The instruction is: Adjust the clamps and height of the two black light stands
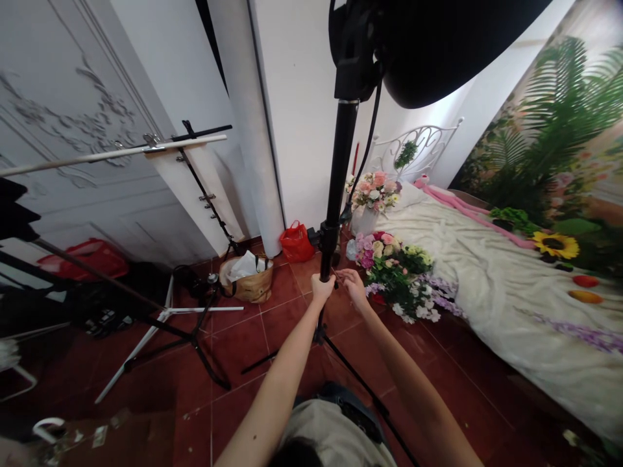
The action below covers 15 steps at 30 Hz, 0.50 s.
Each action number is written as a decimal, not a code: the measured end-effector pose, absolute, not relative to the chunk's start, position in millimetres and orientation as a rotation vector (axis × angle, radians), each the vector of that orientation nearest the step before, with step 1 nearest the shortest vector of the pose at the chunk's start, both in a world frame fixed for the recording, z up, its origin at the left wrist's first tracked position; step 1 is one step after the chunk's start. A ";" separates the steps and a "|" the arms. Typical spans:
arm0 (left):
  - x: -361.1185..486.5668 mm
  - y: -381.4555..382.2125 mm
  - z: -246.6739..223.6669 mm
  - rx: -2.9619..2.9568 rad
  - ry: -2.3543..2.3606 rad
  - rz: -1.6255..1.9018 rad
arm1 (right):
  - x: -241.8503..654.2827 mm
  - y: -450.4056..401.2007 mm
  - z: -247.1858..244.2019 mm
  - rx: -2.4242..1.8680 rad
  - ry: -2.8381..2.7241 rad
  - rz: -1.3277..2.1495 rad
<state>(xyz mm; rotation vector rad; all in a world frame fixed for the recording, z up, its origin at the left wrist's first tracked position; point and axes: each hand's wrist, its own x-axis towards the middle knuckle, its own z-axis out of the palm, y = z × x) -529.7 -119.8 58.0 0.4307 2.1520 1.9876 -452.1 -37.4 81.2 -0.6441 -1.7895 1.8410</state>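
Observation:
A black light stand [341, 162] rises upright right in front of me, with a large black lamp head [438, 45] at its top. My left hand [322, 288] is wrapped round the stand's pole, below a black clamp collar [329, 237]. Just right of the pole, my right hand [351, 285] has its fingers bent together close to it. Whatever is between those fingertips is too small to make out. A black cable [372, 136] hangs from the lamp down along the pole. The stand's thin legs [357, 376] spread over the floor below my arms.
To the right, artificial flowers [384, 250] stand beside a bed with a cream cover [491, 259]. A red bag [297, 242] and a wicker basket [256, 282] sit behind the stand. On the left are a white-legged stand [141, 353] and a horizontal pole [111, 154].

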 end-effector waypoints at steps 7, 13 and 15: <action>-528.5 -122.2 66.8 0.434 2.119 2.008 | -474.8 -53.3 218.8 0.067 -1.822 1.662; -526.2 -126.9 76.6 0.417 2.147 1.957 | -500.6 -82.0 258.7 -0.325 -1.880 1.254; -525.2 -131.6 76.3 0.443 2.129 1.935 | -501.9 -82.2 258.4 -0.296 -1.890 1.240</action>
